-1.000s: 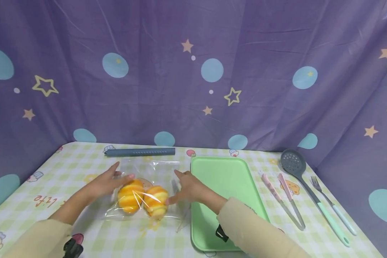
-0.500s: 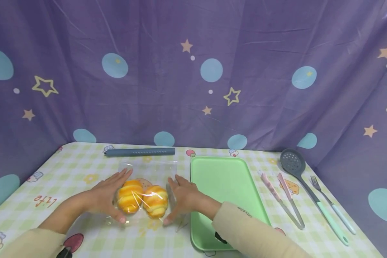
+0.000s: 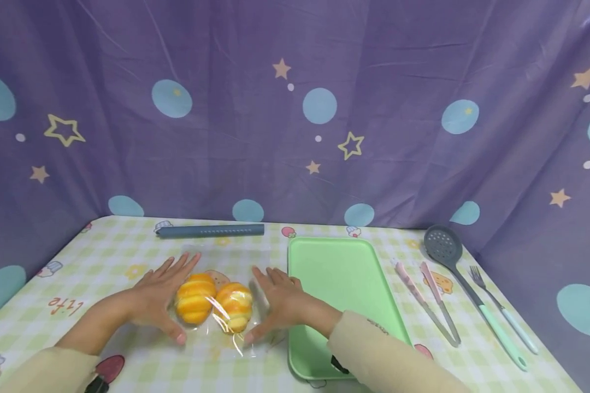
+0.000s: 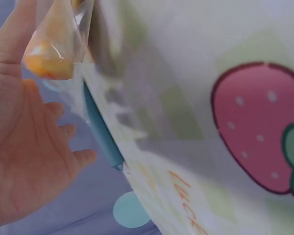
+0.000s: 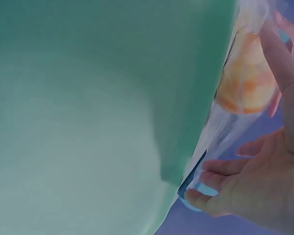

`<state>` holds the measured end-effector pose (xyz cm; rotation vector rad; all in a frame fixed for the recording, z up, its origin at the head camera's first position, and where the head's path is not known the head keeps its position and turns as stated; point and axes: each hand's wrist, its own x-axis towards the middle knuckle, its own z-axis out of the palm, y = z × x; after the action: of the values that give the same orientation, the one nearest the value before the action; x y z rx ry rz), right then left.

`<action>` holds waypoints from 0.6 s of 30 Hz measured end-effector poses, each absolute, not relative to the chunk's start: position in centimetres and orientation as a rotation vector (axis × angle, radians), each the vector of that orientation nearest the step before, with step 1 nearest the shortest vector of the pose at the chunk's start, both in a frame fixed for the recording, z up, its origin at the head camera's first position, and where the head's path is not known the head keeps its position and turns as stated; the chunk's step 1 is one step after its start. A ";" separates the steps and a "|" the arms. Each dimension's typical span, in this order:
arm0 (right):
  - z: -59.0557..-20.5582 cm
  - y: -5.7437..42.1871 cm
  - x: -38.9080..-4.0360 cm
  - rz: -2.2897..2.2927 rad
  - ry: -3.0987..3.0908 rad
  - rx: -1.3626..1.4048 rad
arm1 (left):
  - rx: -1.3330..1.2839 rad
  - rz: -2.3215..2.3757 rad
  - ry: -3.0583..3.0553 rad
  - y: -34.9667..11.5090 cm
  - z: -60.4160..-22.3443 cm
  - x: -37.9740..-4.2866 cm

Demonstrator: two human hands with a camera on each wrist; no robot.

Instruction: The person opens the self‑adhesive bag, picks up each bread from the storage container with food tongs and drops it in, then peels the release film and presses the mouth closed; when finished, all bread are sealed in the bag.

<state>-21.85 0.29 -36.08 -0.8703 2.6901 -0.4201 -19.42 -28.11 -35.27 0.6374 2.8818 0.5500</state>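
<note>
Two orange-and-yellow striped bread rolls (image 3: 195, 298) lie side by side in a clear plastic bag (image 3: 228, 259) on the table. My left hand (image 3: 159, 297) spreads its fingers along the bag's left side, thumb toward the near edge. On the opposite side is my right hand (image 3: 281, 300), fingers also spread, its thumb near the bag's lower right corner. In the left wrist view, one roll (image 4: 49, 63) shows through the plastic beside the left hand (image 4: 32, 142). The right wrist view has a roll (image 5: 247, 81) beside the right hand (image 5: 255, 181). Finger contact with the bag is unclear.
A green tray (image 3: 334, 267) lies right of the bag, partly under the right forearm. Farther right are pink-handled tongs (image 3: 435, 305), a skimmer (image 3: 443, 245) and a fork (image 3: 503, 311). A dark blue bar-shaped object (image 3: 211, 231) lies behind the bag.
Both hands have moved from above the rolls to the bag's sides, with fingers spreading wider and thumbs lowering toward the near edge. The bag's near part has shifted slightly; the rolls have barely moved.
</note>
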 end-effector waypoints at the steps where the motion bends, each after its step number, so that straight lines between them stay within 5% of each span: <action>1: -36.0 0.5 -21.9 -0.456 2.694 -0.881 | 0.630 0.558 2.878 -28.2 -35.1 -19.3; 18: -33.3 9.7 -23.9 -0.806 3.267 -1.006 | 0.597 0.344 3.382 -27.6 -31.4 -19.0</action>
<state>-23.94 9.70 -33.26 -1.0057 3.2674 -0.8058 -18.98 -27.62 -31.41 0.5974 3.3820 0.3445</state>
